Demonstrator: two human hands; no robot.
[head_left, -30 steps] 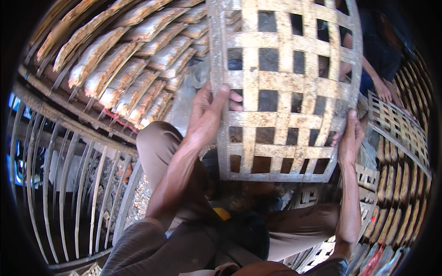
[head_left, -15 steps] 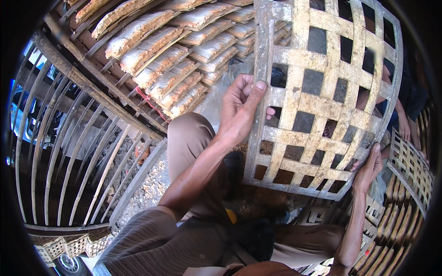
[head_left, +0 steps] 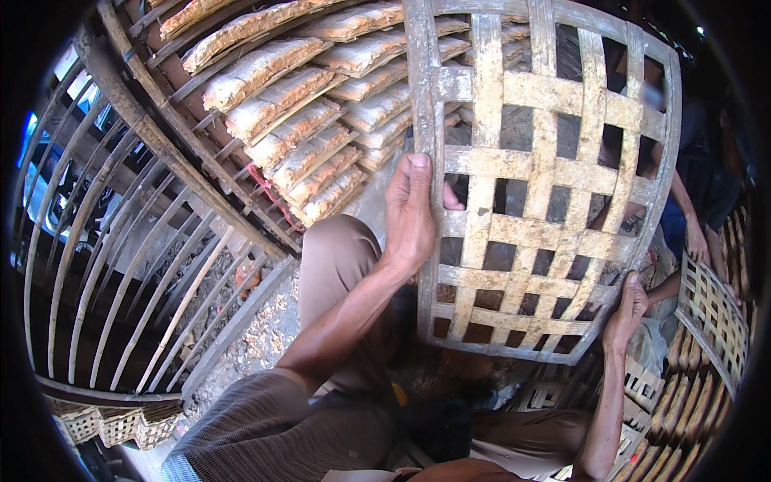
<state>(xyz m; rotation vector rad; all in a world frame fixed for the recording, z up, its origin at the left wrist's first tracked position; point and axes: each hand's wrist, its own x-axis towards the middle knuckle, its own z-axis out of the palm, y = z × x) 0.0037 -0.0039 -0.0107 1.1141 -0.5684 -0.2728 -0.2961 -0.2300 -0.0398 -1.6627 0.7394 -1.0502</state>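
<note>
A woven bamboo tray [head_left: 518, 226], an open lattice of flat strips in a grey frame, is held up before me. My left hand [head_left: 411, 210] grips its left rim, thumb in front, with a fingertip showing through a gap behind. Lower on the opposite rim, my right hand [head_left: 626, 312] is closed round the edge, its thumb on top. Through the gaps I see only patches of what lies behind the tray.
Racks of pale, crumbly orange-white slabs [head_left: 301, 145] rise at upper left. A fence of thin bamboo poles [head_left: 120, 265] stands at left. At right, another person's hand [head_left: 697, 245] is by a second lattice tray [head_left: 715, 301], near more slabs [head_left: 683, 410]. My bent knee [head_left: 341, 249] is beside my left forearm.
The tray and both my hands have shifted slightly left and down in view, with the tray turned a little. My grip stays on both rims.
</note>
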